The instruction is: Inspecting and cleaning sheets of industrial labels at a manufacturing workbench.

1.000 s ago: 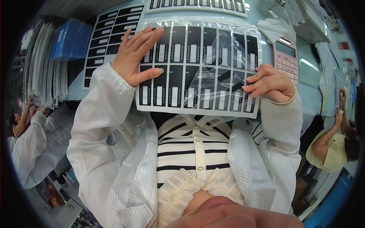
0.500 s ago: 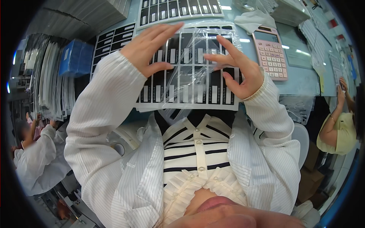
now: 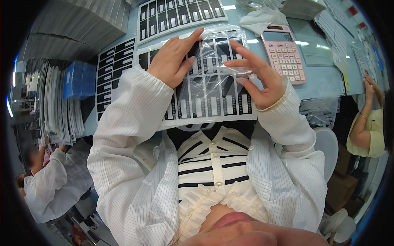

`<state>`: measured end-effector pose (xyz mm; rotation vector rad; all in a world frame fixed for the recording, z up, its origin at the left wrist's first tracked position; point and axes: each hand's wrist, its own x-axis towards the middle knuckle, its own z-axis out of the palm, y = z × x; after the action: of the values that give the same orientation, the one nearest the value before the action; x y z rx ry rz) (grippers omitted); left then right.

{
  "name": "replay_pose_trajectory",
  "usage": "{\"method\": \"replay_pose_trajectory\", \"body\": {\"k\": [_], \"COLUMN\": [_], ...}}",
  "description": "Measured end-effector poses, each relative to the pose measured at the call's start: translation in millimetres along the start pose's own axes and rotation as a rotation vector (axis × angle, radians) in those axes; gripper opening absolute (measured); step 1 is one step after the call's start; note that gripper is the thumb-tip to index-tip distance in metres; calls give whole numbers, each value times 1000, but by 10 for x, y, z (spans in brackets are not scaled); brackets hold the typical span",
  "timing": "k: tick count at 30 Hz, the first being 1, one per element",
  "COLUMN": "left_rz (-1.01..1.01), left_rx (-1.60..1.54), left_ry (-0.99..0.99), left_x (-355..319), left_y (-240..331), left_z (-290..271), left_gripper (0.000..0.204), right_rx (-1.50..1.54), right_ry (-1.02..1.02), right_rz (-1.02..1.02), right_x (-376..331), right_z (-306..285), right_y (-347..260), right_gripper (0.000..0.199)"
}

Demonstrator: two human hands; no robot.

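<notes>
Printed sheet (image 3: 245, 104) lies on the pale blue-green tabletop (image 3: 322, 84) directly in front of the person; its near edge runs close to the torso, and whether it passes the table's front rim cannot be told. Right edge: a strip of tabletop shows between it and the pink calculator (image 3: 284, 57). Far edge: just short of a second panelled sheet (image 3: 180, 16). Left side: a third such sheet (image 3: 116, 69) lies near, leaving little room. Left hand (image 3: 170, 61) open, laid over the left part of the sheet, thumb apart from the fingers; pressure cannot be told. Right hand (image 3: 260, 76) open, fingers spread and thumb apart, over the right part; whether the film clings to it is unclear. Materials: sheet flat, white-bordered, with two rows of upright black rectangles, each bearing a small white window. Clear film (image 3: 205, 74) glossy, wrinkled, streaked with reflections, across the sheet between the hands. Beyond the calculator, a crumpled, soft white piece (image 3: 262, 20). Far left, a blue block (image 3: 80, 80) in shiny wrap, beside a row of thin, upright pale sleeves (image 3: 57, 106).
</notes>
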<state>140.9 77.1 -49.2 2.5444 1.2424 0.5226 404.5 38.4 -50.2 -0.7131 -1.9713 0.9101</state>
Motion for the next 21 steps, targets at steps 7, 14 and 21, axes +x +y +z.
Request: {"method": "replay_pose_trajectory", "body": {"k": [7,14,21], "left_rz": [96,22,3], "left_rx": [37,73,187], "left_ry": [119,87,9], "left_x": [20,4,12], "left_y": [-4,29,51], "left_z": [30,75,30], "left_gripper": [62,54,47], "right_rx": [195,-178,-321], "right_ry": [-107,-195,-207], "right_rz": [16,-106,60], "right_x": [-37,-189,-406], "right_z": [-35,-108,-156], "right_y": [114,12,-298], "right_gripper": [35,17,13]}}
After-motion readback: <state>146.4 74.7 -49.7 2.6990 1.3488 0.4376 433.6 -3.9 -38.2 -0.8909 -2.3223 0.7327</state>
